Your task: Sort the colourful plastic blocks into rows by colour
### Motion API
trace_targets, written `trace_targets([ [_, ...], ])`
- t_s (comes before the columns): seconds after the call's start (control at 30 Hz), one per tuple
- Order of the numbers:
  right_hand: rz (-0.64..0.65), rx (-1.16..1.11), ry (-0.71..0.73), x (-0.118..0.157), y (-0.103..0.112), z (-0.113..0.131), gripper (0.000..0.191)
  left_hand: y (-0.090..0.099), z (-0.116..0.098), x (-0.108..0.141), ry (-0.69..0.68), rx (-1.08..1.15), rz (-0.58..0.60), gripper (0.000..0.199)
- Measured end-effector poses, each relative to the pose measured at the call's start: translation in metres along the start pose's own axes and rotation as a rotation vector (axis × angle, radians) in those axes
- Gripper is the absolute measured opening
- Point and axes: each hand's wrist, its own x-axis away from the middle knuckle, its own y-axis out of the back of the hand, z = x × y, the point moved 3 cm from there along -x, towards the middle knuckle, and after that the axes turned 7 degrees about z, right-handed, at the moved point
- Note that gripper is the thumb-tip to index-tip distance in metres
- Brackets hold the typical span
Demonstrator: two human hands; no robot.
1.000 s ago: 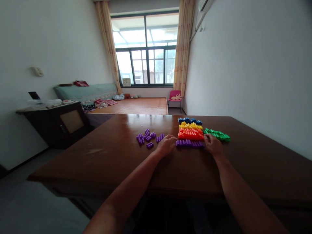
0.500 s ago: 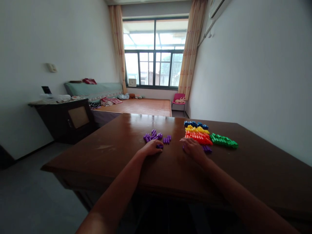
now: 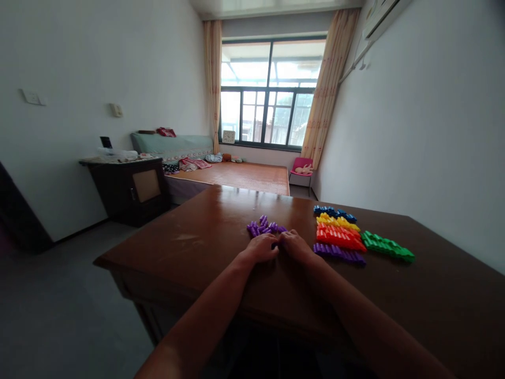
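Note:
My left hand is closed on a small purple plastic piece at the table's middle. My right hand meets it from the right, fingers bent and pressed together at that same piece; whether they grip it too is hidden. Just beyond the hands lies a loose heap of purple pieces. Right of my right hand runs a row of purple pieces. Behind that row are red-orange pieces, yellow pieces and dark blue pieces, with green pieces to their right.
The glossy brown table has its left corner and front edge in view. Farther off are a bed, a dark cabinet and a pink chair by the window.
My right hand has left the purple row and moved left to meet my left hand. The purple row now shows fully. The view has turned slightly left.

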Motion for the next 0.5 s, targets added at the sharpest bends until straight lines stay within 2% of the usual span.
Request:
trace_targets([
  [0.13,-0.057,-0.222,0.109,0.022,0.003,-0.004,0.04,0.003,-0.002,-0.001,-0.006,0.025,0.094,0.031],
  [0.27,-0.136,-0.381,0.132,0.035,0.004,-0.011,0.039,0.005,0.0,0.0,0.04,0.017,0.097,0.031],
  [0.43,-0.335,-0.286,0.023,0.037,0.005,-0.018,0.028,0.003,0.004,0.001,0.109,-0.021,0.033,0.045],
  [0.5,-0.333,-0.21,-0.036,0.037,0.002,-0.017,0.027,0.002,0.004,0.001,0.136,-0.028,0.04,0.044],
])
